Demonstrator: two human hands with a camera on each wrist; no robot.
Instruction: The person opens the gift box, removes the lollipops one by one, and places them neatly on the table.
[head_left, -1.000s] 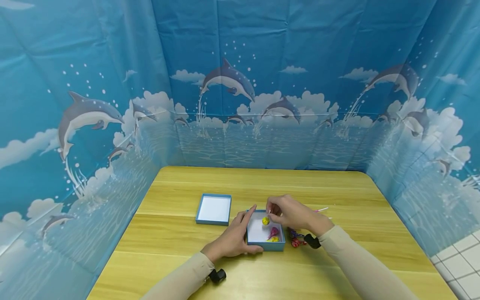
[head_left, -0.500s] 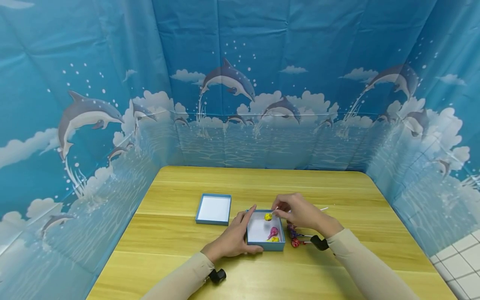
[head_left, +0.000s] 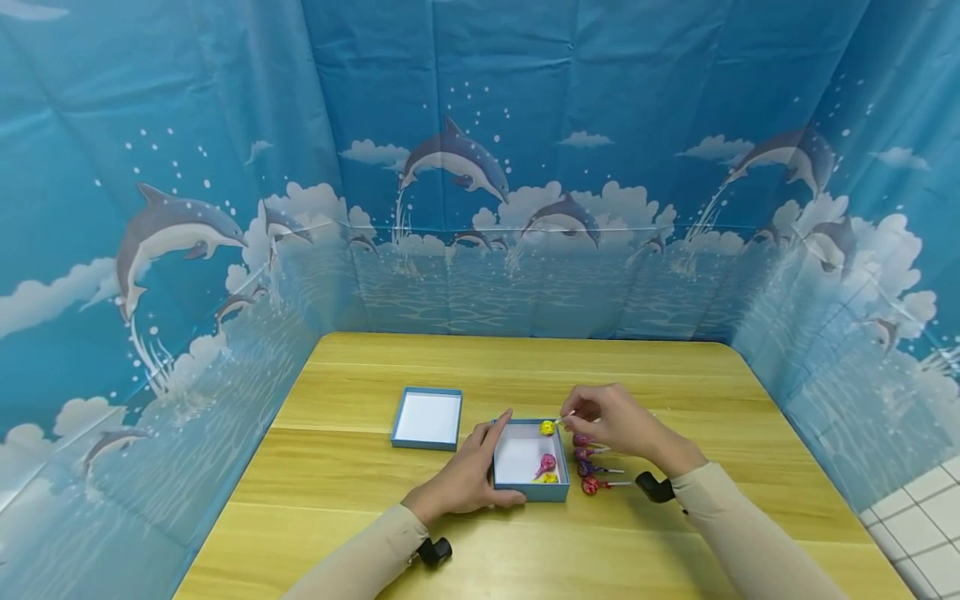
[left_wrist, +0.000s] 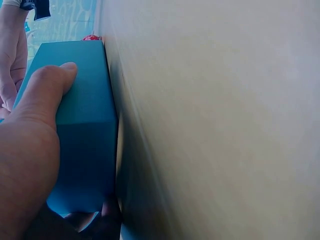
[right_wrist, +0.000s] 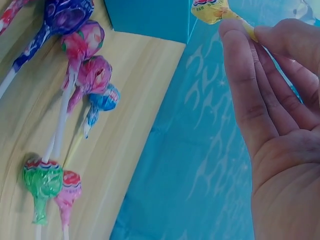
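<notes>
Head view: the right hand [head_left: 618,423] pinches a round yellow-wrapped lollipop [head_left: 548,427] over the far right of a square blue box [head_left: 534,493], candy end left, long axis slanting far-right. The left hand [head_left: 467,477] grips the box; two lollipops [head_left: 547,464] show inside, near right

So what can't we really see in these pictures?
Right wrist: part of the held round yellow-wrapped lollipop, cut off by the upper edge.
Head: green-wrapped round lollipop, apparently behind the right hand.
Head: lower part of another yellow-wrapped lollipop, hidden by the near wall of the blue square box.
Left wrist: the box's inside, hidden by its walls.
</notes>
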